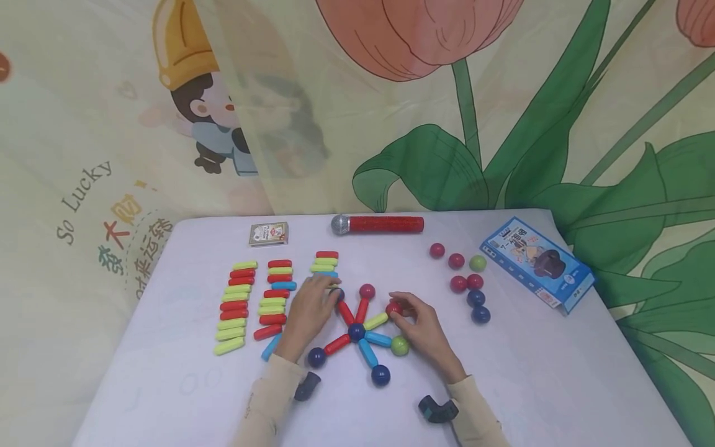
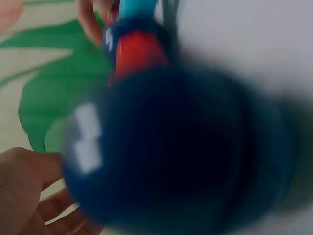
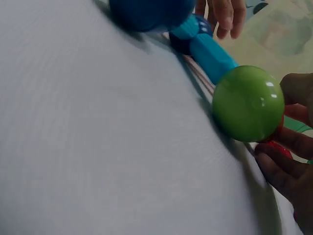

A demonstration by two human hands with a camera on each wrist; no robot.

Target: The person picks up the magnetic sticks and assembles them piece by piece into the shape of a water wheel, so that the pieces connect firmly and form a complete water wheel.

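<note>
A star of magnetic rods and balls lies on the white table, with a blue centre ball [image 1: 356,333] and several rods radiating from it. My left hand [image 1: 307,313] pinches a blue ball [image 1: 338,294] at the end of the upper-left red rod [image 1: 346,313]. On the other side, my right hand [image 1: 420,324] pinches a red ball [image 1: 393,308] at the tip of a yellow-green rod [image 1: 376,321]. Below it sits a green ball [image 3: 248,104] on a blue rod [image 3: 212,56]. Another blue ball [image 2: 171,147] fills much of the left wrist view, blurred.
Loose rods [image 1: 236,288] lie in columns at the left. Loose balls [image 1: 458,284] in red, green and blue sit at the right, beside a blue box [image 1: 537,264]. Along the back are a card box [image 1: 269,234] and a red microphone [image 1: 385,224].
</note>
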